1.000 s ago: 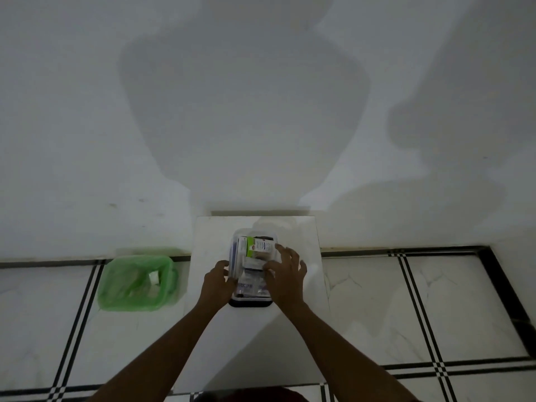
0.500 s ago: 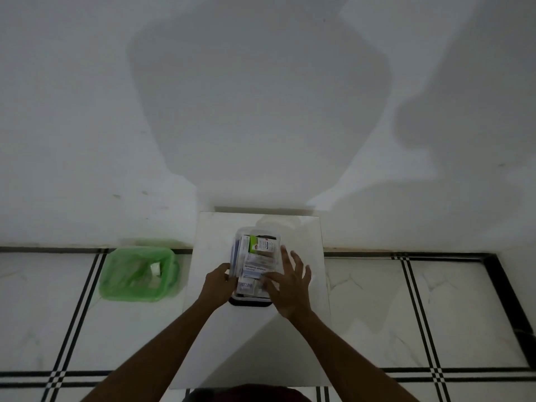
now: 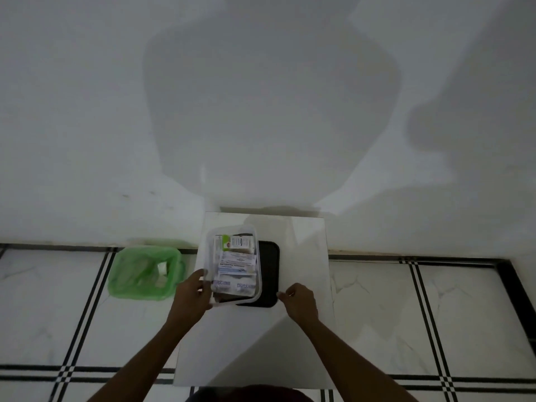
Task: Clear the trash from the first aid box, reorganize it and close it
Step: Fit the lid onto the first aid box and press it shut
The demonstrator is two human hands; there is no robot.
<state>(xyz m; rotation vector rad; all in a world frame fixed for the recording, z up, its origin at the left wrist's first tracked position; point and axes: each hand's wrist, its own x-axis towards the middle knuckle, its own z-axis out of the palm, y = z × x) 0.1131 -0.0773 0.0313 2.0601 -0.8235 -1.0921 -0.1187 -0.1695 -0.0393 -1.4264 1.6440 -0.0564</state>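
The first aid box [image 3: 257, 287] is a clear plastic tub packed with medicine cartons and sachets. It sits on the small white table [image 3: 303, 256], partly over the left side of a black lid [image 3: 269, 274]. My left hand [image 3: 193, 297] grips the box at its near left corner. My right hand [image 3: 298, 303] is at the lid's near right corner, with thumb and forefinger pinched on its edge. The right part of the lid lies uncovered.
A bin lined with a green bag [image 3: 145, 272] stands on the tiled floor left of the table, with some pale scraps inside. The white wall rises directly behind the table. The near half of the tabletop is bare.
The box has slid left off the black lid, which now shows on its right. My right hand left the top of the box and went to the lid's corner.
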